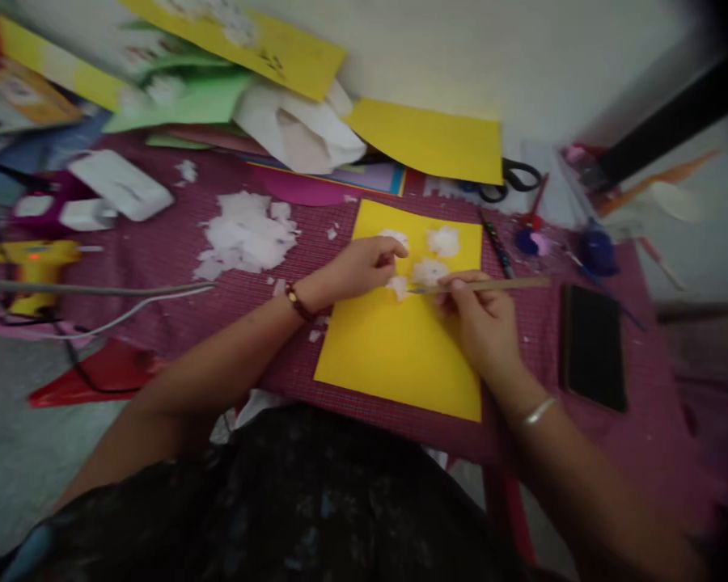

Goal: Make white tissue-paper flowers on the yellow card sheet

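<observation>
A sheet of yellow paper lies on the table in front of me, with several ruffled white paper flowers on its upper half. My left hand hovers over the sheet's left side, fingers loosely curled and apart, with nothing visible in them. Just below its fingertips is a small white flower. Pinched in my right hand is a thin wooden stick with a narrow dark tip. The tip points left and reaches that small flower; whether it touches is too blurred to tell.
A heap of white paper scraps lies left of the sheet. Further left are a yellow glue gun and a white adapter. Black-handled scissors lie behind, a dark phone to the right, and papers along the wall.
</observation>
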`<state>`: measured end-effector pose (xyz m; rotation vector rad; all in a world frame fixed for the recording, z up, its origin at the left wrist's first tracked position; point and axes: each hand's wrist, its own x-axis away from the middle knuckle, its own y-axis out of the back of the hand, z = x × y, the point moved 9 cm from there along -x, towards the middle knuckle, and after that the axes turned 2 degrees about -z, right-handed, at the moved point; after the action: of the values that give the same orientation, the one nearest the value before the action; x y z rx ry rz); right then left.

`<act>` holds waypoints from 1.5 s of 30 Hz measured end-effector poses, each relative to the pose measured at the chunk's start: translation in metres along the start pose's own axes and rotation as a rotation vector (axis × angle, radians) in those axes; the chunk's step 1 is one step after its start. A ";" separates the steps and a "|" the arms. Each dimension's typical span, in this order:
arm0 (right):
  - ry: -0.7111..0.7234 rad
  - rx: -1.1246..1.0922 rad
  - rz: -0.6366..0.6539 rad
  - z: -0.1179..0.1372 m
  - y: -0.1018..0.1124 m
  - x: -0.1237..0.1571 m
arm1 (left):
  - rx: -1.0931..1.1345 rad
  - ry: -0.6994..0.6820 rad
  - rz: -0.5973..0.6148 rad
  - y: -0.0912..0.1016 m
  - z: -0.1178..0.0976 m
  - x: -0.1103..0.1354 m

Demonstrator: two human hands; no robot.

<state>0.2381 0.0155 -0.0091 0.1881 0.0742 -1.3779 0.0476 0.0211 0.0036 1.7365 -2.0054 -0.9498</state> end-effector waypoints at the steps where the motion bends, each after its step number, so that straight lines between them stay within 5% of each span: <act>1: -0.022 -0.043 -0.030 -0.004 0.004 -0.002 | 0.004 -0.008 -0.041 0.009 -0.003 0.009; 5: -0.084 -0.124 -0.086 -0.016 0.010 -0.004 | -0.119 -0.004 -0.120 0.061 -0.005 0.073; 9: -0.103 -0.113 -0.079 -0.015 0.007 -0.003 | -0.440 0.266 -0.325 0.140 0.031 0.155; 12: -0.113 -0.107 -0.093 -0.012 0.005 -0.001 | -0.634 0.436 -0.310 0.168 0.058 0.196; 20: -0.094 -0.076 -0.108 -0.012 0.009 -0.003 | -0.607 0.486 -0.221 0.163 0.080 0.197; 24: -0.080 -0.057 -0.089 -0.012 0.008 -0.003 | -0.529 0.505 -0.287 0.179 0.081 0.194; 27: -0.069 -0.081 -0.096 -0.009 0.006 -0.003 | -0.222 0.611 -0.431 0.190 0.077 0.199; 30: -0.061 -0.147 -0.084 -0.002 0.000 -0.001 | 0.314 0.660 -0.467 0.169 0.069 0.185; 32: -0.042 -0.181 -0.037 0.004 -0.007 0.002 | 0.498 0.638 -0.335 0.140 0.056 0.160; 39: 0.028 -0.157 0.170 0.016 -0.036 0.009 | 0.542 0.486 0.153 0.034 0.006 0.064; 45: 0.018 -0.091 0.208 0.013 -0.041 0.009 | 0.519 0.415 0.299 -0.013 -0.015 0.029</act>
<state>0.1988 -0.0026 -0.0016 0.1279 0.1290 -1.1631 0.0606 -0.0113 0.0010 1.6159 -2.2427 0.0403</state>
